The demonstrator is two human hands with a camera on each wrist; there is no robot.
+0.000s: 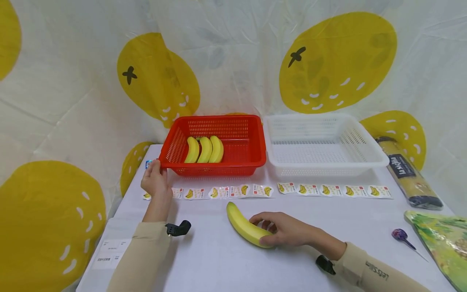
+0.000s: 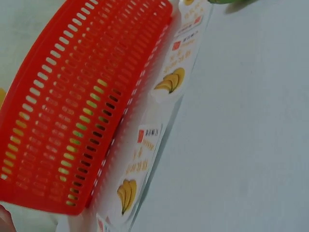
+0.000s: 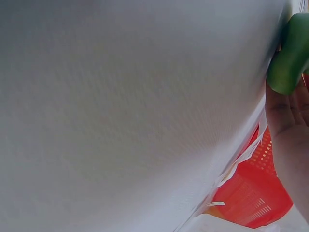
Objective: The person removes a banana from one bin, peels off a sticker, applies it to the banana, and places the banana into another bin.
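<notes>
So we've got our right hand [image 1: 288, 231] down on the bench [image 1: 219, 259], fingers curled over the near end of a loose banana [image 1: 245, 225], which lies flat on the bench. That grip is closed round the fruit, thumb side hidden from the head view. The rest of the banana sticks out up and away from the grip toward the sticker row. In the right wrist view the banana's end [image 3: 289, 53] looks greenish and sits right against our palm.

Our left hand [image 1: 156, 180] is at the near left corner of the red basket [image 1: 251, 134]. The fingers look curled at the rim there, but we honestly can't tell whether they're actually gripping it or just resting against it. The left wrist view mostly shows the red basket's slotted wall [image 2: 72, 111] close up, with only a sliver of the hand.

Inside the red basket, just beyond the left grip, three bananas [image 1: 205, 149] lie side by side, touching. A white basket [image 1: 365, 142] sits right beside the red one, well away from both hands. A row of banana stickers [image 1: 270, 190] runs along the bench in front of both baskets, between the baskets and the right grip. Off past the right grip are a purple lollipop [image 1: 400, 235], a dark-ended roll [image 1: 408, 174] and a green printed bag [image 1: 441, 231].
</notes>
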